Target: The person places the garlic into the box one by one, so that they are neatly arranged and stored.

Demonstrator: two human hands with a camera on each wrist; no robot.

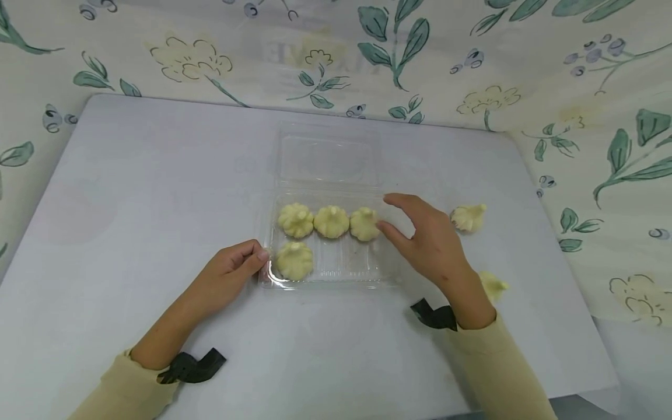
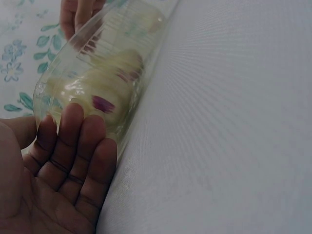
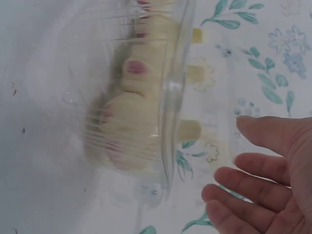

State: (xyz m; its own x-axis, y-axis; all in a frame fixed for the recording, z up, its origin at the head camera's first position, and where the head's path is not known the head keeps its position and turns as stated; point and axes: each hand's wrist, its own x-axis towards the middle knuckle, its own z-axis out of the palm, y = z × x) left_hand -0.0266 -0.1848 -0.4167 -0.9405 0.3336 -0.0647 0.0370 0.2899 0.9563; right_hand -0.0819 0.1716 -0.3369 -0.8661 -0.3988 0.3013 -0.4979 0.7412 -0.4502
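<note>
A clear plastic clamshell container [image 1: 343, 265] lies with its lid [image 1: 328, 157] folded back flat. Inside, three pale yellow garlic bulbs [image 1: 331, 222] form the back row, and one garlic bulb [image 1: 294, 261] sits at the front left. My left hand [image 1: 233, 271] pinches the container's left rim, thumb on top and fingers against the outer wall. Over the container's right end hovers my right hand [image 1: 433, 245], thumb and fingers spread with nothing between them. Its thumb tip is close by the rightmost garlic bulb [image 1: 364, 224]. Purple marks show on the bulbs through the wall in both wrist views.
To the right of the container, one loose garlic bulb [image 1: 468, 218] lies on the white table [image 1: 157, 175]. Another garlic bulb [image 1: 493, 286] is partly hidden behind the right wrist. A floral cloth [image 1: 252, 64] hangs behind the table's back edge. Black straps [image 1: 191, 367] trail from both wrists.
</note>
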